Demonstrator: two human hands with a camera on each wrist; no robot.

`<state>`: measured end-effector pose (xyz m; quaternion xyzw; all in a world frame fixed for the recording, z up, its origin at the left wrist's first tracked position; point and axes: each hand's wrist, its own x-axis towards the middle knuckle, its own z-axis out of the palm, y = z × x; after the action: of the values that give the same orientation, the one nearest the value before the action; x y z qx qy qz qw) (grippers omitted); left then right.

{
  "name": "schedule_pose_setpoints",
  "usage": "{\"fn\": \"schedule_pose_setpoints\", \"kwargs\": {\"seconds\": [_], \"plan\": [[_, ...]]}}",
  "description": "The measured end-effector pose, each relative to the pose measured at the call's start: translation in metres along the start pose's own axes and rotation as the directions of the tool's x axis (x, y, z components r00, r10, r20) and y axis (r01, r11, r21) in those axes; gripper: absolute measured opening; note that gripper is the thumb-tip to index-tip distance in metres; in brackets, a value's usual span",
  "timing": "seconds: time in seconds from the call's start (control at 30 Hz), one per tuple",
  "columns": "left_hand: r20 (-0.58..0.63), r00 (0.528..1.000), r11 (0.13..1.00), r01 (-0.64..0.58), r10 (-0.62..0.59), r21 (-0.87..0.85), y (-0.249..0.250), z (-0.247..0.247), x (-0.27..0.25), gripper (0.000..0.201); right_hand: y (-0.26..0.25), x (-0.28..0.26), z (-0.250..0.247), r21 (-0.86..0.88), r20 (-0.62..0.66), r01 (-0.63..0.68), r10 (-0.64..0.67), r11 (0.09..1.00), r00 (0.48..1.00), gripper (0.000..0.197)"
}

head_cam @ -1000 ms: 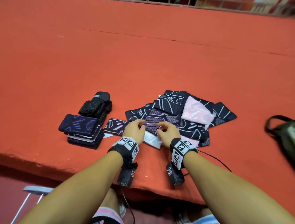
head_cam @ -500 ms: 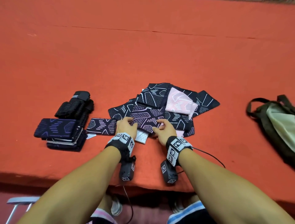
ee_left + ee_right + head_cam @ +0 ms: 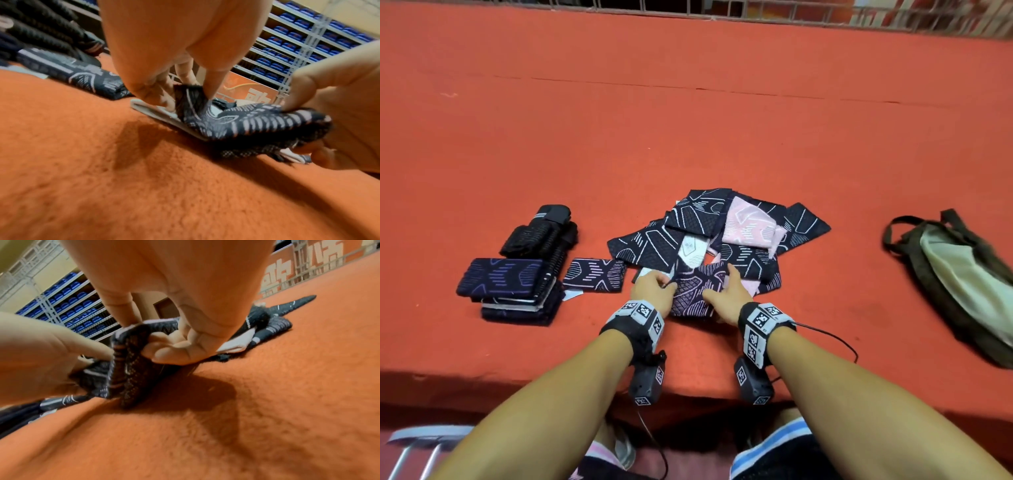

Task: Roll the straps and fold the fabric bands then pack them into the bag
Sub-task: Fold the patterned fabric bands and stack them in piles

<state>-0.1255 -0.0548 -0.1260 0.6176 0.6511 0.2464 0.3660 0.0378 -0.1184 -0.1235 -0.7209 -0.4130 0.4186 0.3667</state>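
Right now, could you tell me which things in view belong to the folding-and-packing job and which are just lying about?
Part of the job:
- purple-patterned band, gripped by left hand and right hand
- loose pile of bands
- folded stack
- rolled black straps
- bag

Lying about:
- metal frame
- shelving

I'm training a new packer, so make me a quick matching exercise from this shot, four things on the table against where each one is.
Things:
1. bag
2. folded stack
3. rolled black straps
4. purple-patterned band

Places:
A. between the left hand and right hand
B. far right of the table
C. behind the folded stack
D. left, near the table's front edge

Pairs: 1-B, 2-D, 3-C, 4-A
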Motion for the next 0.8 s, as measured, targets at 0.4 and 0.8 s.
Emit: {"fn": "schedule_pose_setpoints", "kwargs": {"seconds": [0.4,0.8], "plan": [[-0.094,0.960,0.834,-0.275,0.263,-0.478,0.089,-0.057,-0.015,0.010,-0.020,0.003,-0.025,-0.101,0.030,0.128,-0.126,0.987,0.992,0.035],[0.296,0.954,0.928,0.061,0.055,-0.367,0.002,-0.001,-0.047,0.089,-0.003,-0.021,-0.016,-0.010,-0.082,-0.100,0.098,0.995,0.992,0.040]]}}
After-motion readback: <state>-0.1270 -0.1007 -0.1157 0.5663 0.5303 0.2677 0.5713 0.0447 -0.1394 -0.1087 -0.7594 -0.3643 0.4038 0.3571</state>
